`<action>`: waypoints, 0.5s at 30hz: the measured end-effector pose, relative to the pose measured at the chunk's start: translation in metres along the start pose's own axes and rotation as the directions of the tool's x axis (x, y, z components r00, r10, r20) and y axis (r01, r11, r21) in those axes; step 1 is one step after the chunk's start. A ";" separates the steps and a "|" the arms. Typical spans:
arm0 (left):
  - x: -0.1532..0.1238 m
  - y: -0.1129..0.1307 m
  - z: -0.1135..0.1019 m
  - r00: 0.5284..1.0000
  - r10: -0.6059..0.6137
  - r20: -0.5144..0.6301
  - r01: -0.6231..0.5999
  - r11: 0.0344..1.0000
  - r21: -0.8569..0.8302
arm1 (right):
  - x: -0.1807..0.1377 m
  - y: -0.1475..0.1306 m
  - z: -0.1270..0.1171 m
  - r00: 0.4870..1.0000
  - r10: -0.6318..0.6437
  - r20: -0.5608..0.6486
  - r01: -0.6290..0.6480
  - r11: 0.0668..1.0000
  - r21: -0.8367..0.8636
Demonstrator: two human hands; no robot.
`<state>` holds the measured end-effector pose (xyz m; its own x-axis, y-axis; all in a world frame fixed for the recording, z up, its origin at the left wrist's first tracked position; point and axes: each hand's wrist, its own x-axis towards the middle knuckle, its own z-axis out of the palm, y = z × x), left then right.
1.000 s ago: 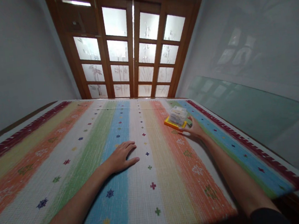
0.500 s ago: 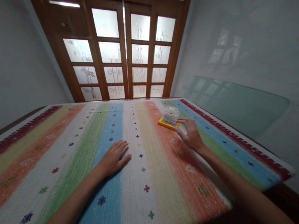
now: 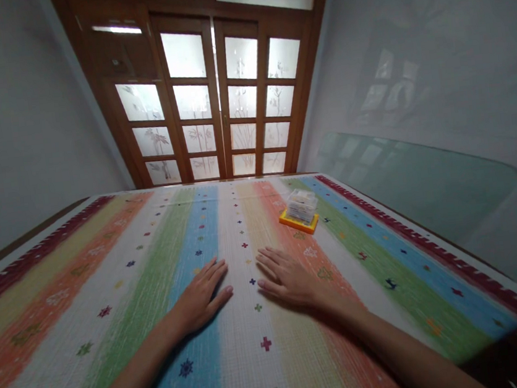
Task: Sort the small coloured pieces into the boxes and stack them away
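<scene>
My left hand (image 3: 201, 297) lies palm down on the striped tablecloth (image 3: 240, 358), over the blue and white bands, with its fingers stretched out and nothing held. Across a narrow strip of white cloth, my right hand (image 3: 289, 277) rests flat too, fingers extended toward the left one and also without anything in it. Beyond the right hand stands a small clear plastic case (image 3: 302, 205) with what look like stacked pale cards or sheets inside. It sits on a yellow-orange base (image 3: 298, 221). Neither hand touches it.
Wooden doors (image 3: 218, 99) with frosted glass panes close off the far end. Along the right wall (image 3: 434, 62) leans a pale green glass-like panel (image 3: 420, 182) next to the table's edge. Another wall (image 3: 8, 123) rises on the left.
My right hand has left the side of the clear case and come back to the left, down flat on the cloth. My left hand stays on the cloth. The view has tilted up slightly.
</scene>
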<state>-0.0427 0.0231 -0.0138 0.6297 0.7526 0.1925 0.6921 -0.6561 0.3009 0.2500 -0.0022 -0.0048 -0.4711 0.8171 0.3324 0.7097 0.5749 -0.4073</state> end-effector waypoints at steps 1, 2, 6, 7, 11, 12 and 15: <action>-0.001 0.000 0.001 1.000 0.009 -0.003 -0.009 1.000 0.006 | -0.002 -0.003 0.000 0.999 0.026 0.031 -0.025 0.999 -0.031; -0.002 0.000 0.002 1.000 0.025 -0.009 -0.025 1.000 0.013 | -0.003 -0.006 -0.001 0.997 0.049 0.065 -0.045 0.997 -0.061; -0.005 -0.001 0.008 0.996 0.079 -0.040 -0.076 0.996 0.053 | -0.007 -0.016 -0.005 0.981 0.101 0.163 -0.078 0.987 -0.142; -0.006 -0.002 0.008 0.995 0.085 -0.043 -0.082 0.995 0.063 | -0.008 -0.018 -0.005 0.979 0.104 0.173 -0.079 0.986 -0.148; -0.006 -0.001 0.009 0.994 0.107 -0.019 -0.105 0.990 0.092 | -0.007 -0.022 -0.007 0.972 0.104 0.212 -0.073 0.986 -0.147; -0.006 -0.001 0.009 0.994 0.110 -0.009 -0.109 0.989 0.098 | -0.006 -0.022 -0.007 0.969 0.102 0.223 -0.070 0.987 -0.145; -0.006 0.000 0.008 0.994 0.109 0.018 -0.110 0.987 0.116 | -0.005 -0.022 -0.008 0.965 0.094 0.243 -0.061 0.988 -0.140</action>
<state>-0.0441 0.0182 -0.0225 0.7074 0.6758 0.2071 0.6550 -0.7369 0.1672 0.2407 -0.0194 0.0097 -0.5159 0.8533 0.0757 0.8033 0.5125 -0.3034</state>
